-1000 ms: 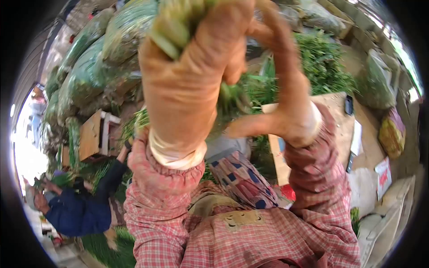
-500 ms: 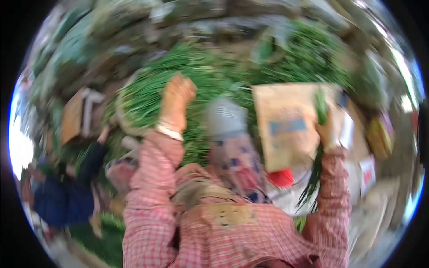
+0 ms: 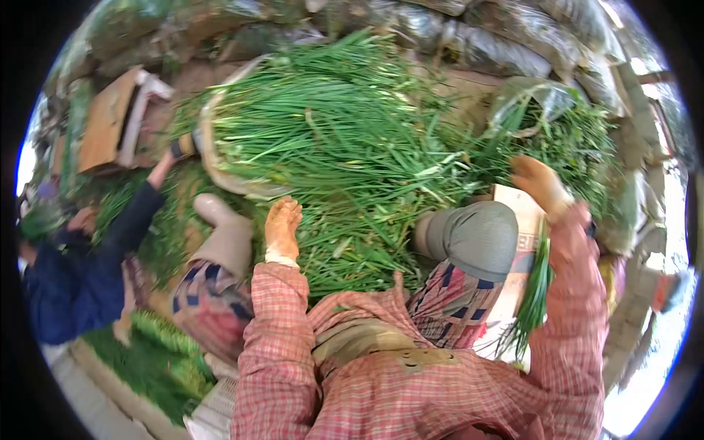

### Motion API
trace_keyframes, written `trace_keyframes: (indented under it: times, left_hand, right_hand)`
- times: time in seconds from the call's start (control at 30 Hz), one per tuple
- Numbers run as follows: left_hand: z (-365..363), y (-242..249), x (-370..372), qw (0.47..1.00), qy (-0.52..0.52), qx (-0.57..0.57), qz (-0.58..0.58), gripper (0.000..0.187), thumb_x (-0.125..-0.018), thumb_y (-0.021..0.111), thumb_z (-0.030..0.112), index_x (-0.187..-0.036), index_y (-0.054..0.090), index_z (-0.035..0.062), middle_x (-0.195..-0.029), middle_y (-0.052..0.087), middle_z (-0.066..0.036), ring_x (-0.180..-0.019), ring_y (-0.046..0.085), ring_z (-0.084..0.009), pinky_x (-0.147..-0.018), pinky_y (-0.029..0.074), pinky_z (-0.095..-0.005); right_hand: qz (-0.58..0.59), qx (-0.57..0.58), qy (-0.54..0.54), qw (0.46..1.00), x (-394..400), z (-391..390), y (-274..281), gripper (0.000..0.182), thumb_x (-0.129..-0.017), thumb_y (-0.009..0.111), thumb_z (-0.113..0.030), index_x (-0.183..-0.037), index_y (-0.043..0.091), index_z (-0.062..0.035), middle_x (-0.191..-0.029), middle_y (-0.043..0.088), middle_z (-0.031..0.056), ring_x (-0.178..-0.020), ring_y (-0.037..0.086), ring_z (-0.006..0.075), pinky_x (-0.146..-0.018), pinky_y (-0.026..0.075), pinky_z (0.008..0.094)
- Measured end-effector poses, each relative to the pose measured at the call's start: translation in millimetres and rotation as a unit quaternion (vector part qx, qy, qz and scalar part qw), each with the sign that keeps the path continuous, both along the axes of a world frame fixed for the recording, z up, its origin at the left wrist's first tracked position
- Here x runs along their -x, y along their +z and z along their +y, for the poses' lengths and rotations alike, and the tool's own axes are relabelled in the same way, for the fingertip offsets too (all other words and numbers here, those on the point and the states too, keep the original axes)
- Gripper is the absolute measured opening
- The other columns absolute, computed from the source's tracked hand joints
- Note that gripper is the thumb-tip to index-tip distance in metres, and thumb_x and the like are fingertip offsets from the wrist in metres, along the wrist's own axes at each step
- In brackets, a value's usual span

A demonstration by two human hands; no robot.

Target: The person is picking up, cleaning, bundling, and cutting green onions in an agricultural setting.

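Observation:
My left hand (image 3: 283,229), tan with a white cuff, is just above the near edge of a broad heap of long green chive-like stalks (image 3: 330,121). Its fingers are curled together, and no stalks stick out of it. Off to the right, my right hand (image 3: 539,182) is over a cardboard box (image 3: 512,202), near a pile of looser greens (image 3: 568,139). From under that hand a bunch of chives (image 3: 535,293) hangs down along the sleeve. The fingers point left, and the palm's hold on the bunch is partly hidden.
A pale sheet edge (image 3: 209,139) borders the heap. At left, a person in a dark blue sleeve (image 3: 136,216) reaches toward it, beside a wooden box (image 3: 110,121). My knee in a grey pad (image 3: 480,238) and a boot (image 3: 224,235) flank the heap. Filled plastic bags (image 3: 491,48) line the back.
The view has swung, so the heap fills more of the middle. My left hand is lower against the heap; my right hand is further forward over the box, with the bunch hanging beneath.

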State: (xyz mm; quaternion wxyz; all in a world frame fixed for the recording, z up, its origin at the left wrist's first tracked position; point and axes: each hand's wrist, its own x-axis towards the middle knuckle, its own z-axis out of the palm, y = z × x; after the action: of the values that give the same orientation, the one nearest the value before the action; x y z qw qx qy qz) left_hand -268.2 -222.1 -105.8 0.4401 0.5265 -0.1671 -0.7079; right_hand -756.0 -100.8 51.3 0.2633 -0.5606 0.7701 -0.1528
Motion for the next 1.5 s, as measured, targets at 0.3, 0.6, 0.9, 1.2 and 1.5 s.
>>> trace_keyframes:
  times: [0.3,0.6,0.9,1.2,1.5]
  left_hand:
    - [-27.5,-19.9,84.0,0.856,-0.222,0.276,-0.377,0.023,-0.080,0.058,0.012,-0.102,0.058,0.0061,-0.105,0.058,-0.011,-0.097,0.055,-0.0284,-0.086,0.043,-0.0366]
    - [-107.9,-30.5,206.4,0.475,-0.504,0.539,-0.480,0.049,-0.083,0.052,0.041,-0.119,0.049,0.0069,-0.126,0.045,-0.014,-0.123,0.036,-0.0303,-0.104,0.025,-0.0406]
    - [35.0,-58.1,72.6,0.478,-0.634,0.386,-0.471,0.059,-0.077,0.061,0.040,-0.130,0.039,0.0320,-0.139,0.029,-0.009,-0.123,0.029,-0.0360,-0.094,0.031,-0.0563]
    - [128.8,-28.1,16.9,0.463,-0.703,0.266,-0.470,0.052,-0.079,0.059,0.032,-0.128,0.042,0.0330,-0.108,0.049,-0.008,-0.070,0.055,-0.0261,-0.056,0.046,-0.0376]
    - [109.8,-9.7,30.8,0.411,-0.742,0.216,-0.483,0.060,-0.083,0.055,0.034,-0.137,0.027,0.0344,-0.130,0.035,-0.012,-0.092,0.051,-0.0285,-0.067,0.045,-0.0380]
  right_hand:
    - [0.264,-0.167,0.207,0.927,-88.7,-134.3,-149.1,0.096,-0.059,0.073,-0.054,-0.132,0.033,-0.0050,-0.122,0.047,0.0162,-0.115,0.042,0.0337,-0.096,0.034,0.0439]
    - [0.246,-0.404,0.366,0.801,-128.9,-161.7,-176.5,0.103,-0.061,0.072,-0.055,-0.140,0.018,-0.0160,-0.110,0.051,0.0243,-0.097,0.055,0.0336,-0.080,0.046,0.0418]
    - [0.237,-0.368,0.530,0.726,-209.9,-23.1,-193.9,0.036,-0.086,0.043,-0.027,-0.119,0.050,-0.0145,-0.106,0.051,0.0268,-0.090,0.054,0.0396,-0.063,0.043,0.0484]
    - [0.144,-0.494,0.372,0.773,-276.8,61.8,-211.3,0.037,-0.084,0.046,-0.031,-0.108,0.056,-0.0046,-0.097,0.061,0.0159,-0.083,0.061,0.0299,-0.072,0.050,0.0430]
    - [0.023,-0.248,0.501,0.829,-245.8,-183.5,-90.2,0.030,-0.076,0.057,-0.029,-0.100,0.062,-0.0110,-0.085,0.063,0.0156,-0.078,0.060,0.0339,-0.070,0.049,0.0421]
